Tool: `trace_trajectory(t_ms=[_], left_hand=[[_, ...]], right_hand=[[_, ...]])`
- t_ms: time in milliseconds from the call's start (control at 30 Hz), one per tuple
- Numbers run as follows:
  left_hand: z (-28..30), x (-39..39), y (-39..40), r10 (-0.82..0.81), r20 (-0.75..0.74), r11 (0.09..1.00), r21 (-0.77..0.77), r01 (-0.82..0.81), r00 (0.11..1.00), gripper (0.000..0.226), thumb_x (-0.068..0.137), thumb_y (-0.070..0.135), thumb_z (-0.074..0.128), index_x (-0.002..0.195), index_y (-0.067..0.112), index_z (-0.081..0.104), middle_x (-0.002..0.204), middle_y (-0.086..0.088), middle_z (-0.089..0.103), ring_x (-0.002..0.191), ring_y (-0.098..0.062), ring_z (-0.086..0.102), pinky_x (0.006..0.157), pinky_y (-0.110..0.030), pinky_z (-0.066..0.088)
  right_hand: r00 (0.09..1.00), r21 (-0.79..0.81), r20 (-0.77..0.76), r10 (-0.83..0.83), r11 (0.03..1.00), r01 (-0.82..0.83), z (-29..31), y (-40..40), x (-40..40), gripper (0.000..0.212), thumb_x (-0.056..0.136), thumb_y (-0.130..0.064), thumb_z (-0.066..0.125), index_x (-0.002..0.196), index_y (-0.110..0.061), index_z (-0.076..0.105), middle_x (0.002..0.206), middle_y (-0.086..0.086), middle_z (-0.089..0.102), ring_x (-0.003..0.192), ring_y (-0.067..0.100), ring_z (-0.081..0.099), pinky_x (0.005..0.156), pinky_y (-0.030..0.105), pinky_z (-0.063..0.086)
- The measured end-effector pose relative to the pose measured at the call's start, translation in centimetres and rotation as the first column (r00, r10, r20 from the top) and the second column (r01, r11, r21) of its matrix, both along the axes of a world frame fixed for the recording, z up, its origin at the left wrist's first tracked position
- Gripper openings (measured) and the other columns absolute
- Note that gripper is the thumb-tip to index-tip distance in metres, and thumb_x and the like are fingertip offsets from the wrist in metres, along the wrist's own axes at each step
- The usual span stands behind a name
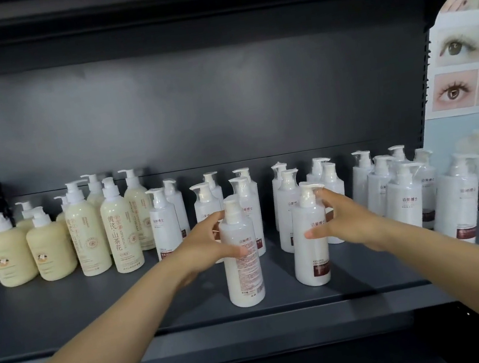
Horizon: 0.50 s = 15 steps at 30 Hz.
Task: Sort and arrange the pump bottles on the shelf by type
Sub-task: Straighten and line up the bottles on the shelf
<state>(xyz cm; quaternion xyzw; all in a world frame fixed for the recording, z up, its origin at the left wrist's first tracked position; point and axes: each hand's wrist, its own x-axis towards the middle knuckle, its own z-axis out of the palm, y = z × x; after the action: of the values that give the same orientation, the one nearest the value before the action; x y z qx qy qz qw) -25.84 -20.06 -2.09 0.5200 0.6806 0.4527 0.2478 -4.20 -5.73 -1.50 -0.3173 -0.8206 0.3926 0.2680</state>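
Observation:
Two white pump bottles stand forward of the rest on the dark shelf (66, 319). My left hand (207, 245) wraps the left white bottle (242, 261), whose back label faces me. My right hand (343, 218) holds the right white bottle (310, 245), which tilts slightly and shows a brown label. Behind them several more white pump bottles (402, 197) stand in loose rows. At the left are several tall cream bottles (119, 230) and squat cream bottles (10, 256).
The shelf's front edge (252, 319) runs just below the two held bottles. A dark back panel (205, 108) closes the rear, with another shelf overhead. A poster of eyes (470, 69) hangs at the right beyond the shelf upright.

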Motion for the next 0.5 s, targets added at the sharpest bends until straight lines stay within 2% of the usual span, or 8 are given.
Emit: trace_trajectory(t_ms=[100,167,300,367,400,500], left_hand=[[-0.5,1.4,0.9,0.085,-0.081,0.995,0.052,-0.081,0.993,0.058,0.064,0.023,0.083,0.111,0.025,0.050,0.104,0.010,0.062,0.091,-0.001,0.058,0.073,-0.019,0.048],[-0.7,2.0,1.3,0.092,-0.077,0.995,0.056,-0.088,0.993,0.060,0.065,0.024,0.082,0.112,0.024,0.045,0.103,0.011,0.060,0.088,0.001,0.057,0.065,-0.015,0.044],[-0.2,1.1,0.6,-0.050,0.105,0.999,0.003,0.050,0.993,0.069,0.075,-0.001,0.069,0.126,0.032,0.037,0.119,0.006,0.060,0.106,-0.008,0.058,0.082,-0.022,0.047],[0.0,0.6,0.3,-0.044,0.082,0.999,-0.008,0.045,0.996,0.076,0.073,-0.003,0.070,0.135,0.029,0.038,0.126,0.007,0.057,0.114,-0.013,0.056,0.091,-0.027,0.046],[0.1,0.5,0.4,-0.034,0.046,0.999,-0.012,0.034,0.998,0.072,0.072,0.000,0.073,0.132,0.027,0.043,0.124,0.007,0.059,0.113,-0.014,0.057,0.092,-0.028,0.047],[0.0,1.9,1.4,0.027,-0.049,1.000,-0.003,-0.028,0.998,0.054,0.069,0.013,0.079,0.114,0.024,0.053,0.103,0.011,0.064,0.096,-0.010,0.061,0.075,-0.020,0.050]], right_hand=[[1.000,-0.016,0.007,0.006,1.000,-0.006,0.0,0.1,0.2,0.057,0.078,-0.009,0.075,0.121,-0.031,0.045,0.101,-0.019,0.054,0.089,0.000,0.057,0.064,0.016,0.042],[1.000,-0.018,0.016,0.000,1.000,0.001,0.1,0.3,0.7,0.056,0.077,-0.010,0.076,0.119,-0.032,0.045,0.106,-0.017,0.055,0.096,0.007,0.059,0.070,0.020,0.046],[0.998,0.000,0.038,-0.047,0.999,0.047,0.1,1.0,2.4,0.060,0.077,-0.010,0.076,0.119,-0.033,0.040,0.116,-0.014,0.048,0.109,0.015,0.054,0.083,0.027,0.044],[0.997,0.001,0.048,-0.059,0.998,0.059,0.2,1.5,3.4,0.055,0.076,-0.009,0.076,0.114,-0.029,0.042,0.116,-0.011,0.051,0.105,0.015,0.056,0.083,0.027,0.045],[0.997,0.006,0.051,-0.066,0.998,0.066,0.2,1.6,3.8,0.051,0.077,-0.008,0.076,0.111,-0.028,0.044,0.114,-0.011,0.052,0.101,0.013,0.056,0.083,0.027,0.045],[0.989,0.030,0.071,-0.132,0.991,0.130,0.4,2.2,5.0,0.056,0.079,-0.008,0.073,0.124,-0.021,0.042,0.117,-0.012,0.042,0.099,0.011,0.051,0.085,0.027,0.039]])
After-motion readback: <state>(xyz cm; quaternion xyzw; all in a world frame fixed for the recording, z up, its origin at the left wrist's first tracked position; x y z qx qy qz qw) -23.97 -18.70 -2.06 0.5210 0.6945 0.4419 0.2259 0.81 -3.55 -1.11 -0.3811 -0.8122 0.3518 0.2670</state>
